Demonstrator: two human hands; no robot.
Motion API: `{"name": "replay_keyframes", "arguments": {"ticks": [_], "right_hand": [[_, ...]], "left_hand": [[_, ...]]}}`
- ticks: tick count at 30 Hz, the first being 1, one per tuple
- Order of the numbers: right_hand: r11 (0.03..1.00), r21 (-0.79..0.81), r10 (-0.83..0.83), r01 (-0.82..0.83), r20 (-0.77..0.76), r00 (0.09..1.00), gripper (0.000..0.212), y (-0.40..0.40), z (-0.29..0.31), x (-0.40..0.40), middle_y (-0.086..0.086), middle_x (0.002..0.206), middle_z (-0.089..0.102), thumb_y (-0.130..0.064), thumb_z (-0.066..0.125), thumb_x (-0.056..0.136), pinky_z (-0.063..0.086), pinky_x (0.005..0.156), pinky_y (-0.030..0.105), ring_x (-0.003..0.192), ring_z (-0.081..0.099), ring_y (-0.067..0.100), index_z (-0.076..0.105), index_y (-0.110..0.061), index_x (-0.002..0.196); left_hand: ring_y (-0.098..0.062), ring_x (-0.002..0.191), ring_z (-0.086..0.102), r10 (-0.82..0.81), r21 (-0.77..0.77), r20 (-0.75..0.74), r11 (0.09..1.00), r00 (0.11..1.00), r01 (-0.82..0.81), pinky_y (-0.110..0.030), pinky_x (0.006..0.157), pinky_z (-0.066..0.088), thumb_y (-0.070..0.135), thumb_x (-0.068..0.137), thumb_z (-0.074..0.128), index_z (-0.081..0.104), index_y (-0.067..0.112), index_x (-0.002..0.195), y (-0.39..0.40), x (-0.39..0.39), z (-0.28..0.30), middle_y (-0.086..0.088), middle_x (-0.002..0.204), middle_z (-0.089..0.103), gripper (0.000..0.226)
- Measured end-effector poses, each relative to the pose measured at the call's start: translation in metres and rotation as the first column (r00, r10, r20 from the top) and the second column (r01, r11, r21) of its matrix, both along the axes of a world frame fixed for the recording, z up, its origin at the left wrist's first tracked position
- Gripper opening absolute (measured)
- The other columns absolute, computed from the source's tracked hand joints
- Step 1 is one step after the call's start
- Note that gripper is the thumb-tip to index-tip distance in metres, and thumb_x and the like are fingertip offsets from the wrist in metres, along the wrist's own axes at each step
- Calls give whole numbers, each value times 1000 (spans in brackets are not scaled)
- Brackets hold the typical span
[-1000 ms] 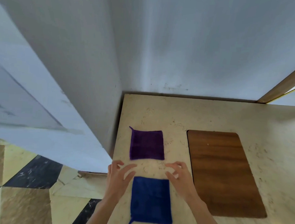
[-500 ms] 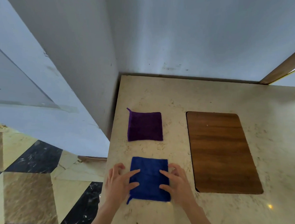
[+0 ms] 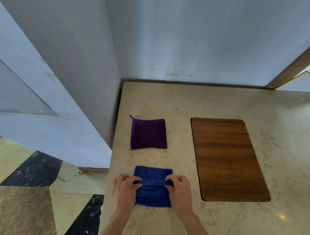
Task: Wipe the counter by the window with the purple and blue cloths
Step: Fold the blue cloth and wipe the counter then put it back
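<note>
A folded blue cloth (image 3: 152, 193) lies on the beige marble counter (image 3: 213, 105) near its front left. My left hand (image 3: 124, 190) pinches the cloth's left edge and my right hand (image 3: 180, 191) pinches its right edge, raising a crease across the middle. A folded purple cloth (image 3: 148, 134) with a small loop at its far left corner lies flat just beyond the blue one, untouched.
A dark wooden board (image 3: 227, 159) is set into the counter to the right of the cloths. Grey walls (image 3: 189, 39) close the counter's far and left sides. The counter's left edge drops to a tiled floor (image 3: 32, 192). A wooden window frame (image 3: 295, 64) stands at the far right.
Both hands went from lying flat with spread fingers on the blue cloth to pinching its side edges, bunching a fold across it. The view has shifted slightly.
</note>
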State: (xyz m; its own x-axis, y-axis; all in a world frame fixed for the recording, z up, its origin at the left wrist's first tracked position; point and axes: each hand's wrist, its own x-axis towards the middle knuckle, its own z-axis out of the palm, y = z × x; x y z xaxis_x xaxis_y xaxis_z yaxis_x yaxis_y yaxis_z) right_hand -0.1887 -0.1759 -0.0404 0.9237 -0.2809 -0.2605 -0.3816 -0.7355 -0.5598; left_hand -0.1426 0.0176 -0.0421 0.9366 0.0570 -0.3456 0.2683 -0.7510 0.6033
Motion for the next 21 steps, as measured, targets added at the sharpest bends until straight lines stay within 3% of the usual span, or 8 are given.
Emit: {"name": "replay_keyframes", "arguments": {"ticks": [3, 7, 13, 16, 19, 21], "right_hand": [[995, -94, 32, -43, -115, 993, 20, 4, 11, 3, -2, 114, 54, -29, 57, 100, 46, 93, 26, 108, 49, 18, 54, -36, 119], [984, -111, 117, -138, -174, 978, 32, 2, 14, 1, -5, 121, 46, -39, 60, 96, 43, 99, 30, 116, 46, 17, 48, -40, 125], [984, -146, 82, -99, -118, 990, 18, 8, 5, 2, -6, 116, 51, -30, 58, 98, 42, 96, 29, 112, 47, 17, 54, -35, 114], [975, -200, 65, -94, -144, 987, 18, 15, 6, 6, -1, 121, 53, -29, 53, 101, 40, 95, 27, 111, 47, 18, 52, -31, 118], [982, -178, 35, -65, -171, 985, 19, 15, 12, 7, 2, 118, 59, -29, 49, 103, 43, 90, 29, 107, 53, 21, 48, -30, 123], [1000, -21, -12, 9, -139, 990, 14, 13, 20, 6, 1, 103, 64, -20, 51, 102, 46, 77, 31, 92, 60, 19, 47, -28, 113]], "left_hand": [[-18, 106, 44, 36, -26, -63, 999, 997, -37, -30, 91, 40, 23, 91, 67, 70, 37, 95, -7, 0, 7, 3, 111, 56, 15], [-16, 106, 43, -2, 10, -119, 1000, 993, 4, -30, 95, 41, 24, 93, 65, 65, 39, 98, -3, 1, 12, 3, 112, 52, 16], [-17, 110, 43, -102, 68, -73, 992, 992, 107, -33, 95, 47, 25, 94, 60, 62, 40, 105, 1, -4, 8, 5, 110, 47, 18], [-19, 108, 43, -103, 85, -88, 990, 991, 110, -31, 91, 45, 20, 97, 54, 61, 37, 105, 0, -1, 12, 3, 109, 48, 20], [-14, 99, 57, -123, -84, -91, 990, 988, 116, -21, 78, 45, 13, 96, 54, 61, 34, 97, -1, 6, 23, 6, 102, 63, 22], [-10, 90, 62, -128, -233, -80, 967, 989, 106, -15, 71, 44, 5, 93, 55, 58, 36, 85, -1, 10, 35, 10, 91, 66, 33]]}}
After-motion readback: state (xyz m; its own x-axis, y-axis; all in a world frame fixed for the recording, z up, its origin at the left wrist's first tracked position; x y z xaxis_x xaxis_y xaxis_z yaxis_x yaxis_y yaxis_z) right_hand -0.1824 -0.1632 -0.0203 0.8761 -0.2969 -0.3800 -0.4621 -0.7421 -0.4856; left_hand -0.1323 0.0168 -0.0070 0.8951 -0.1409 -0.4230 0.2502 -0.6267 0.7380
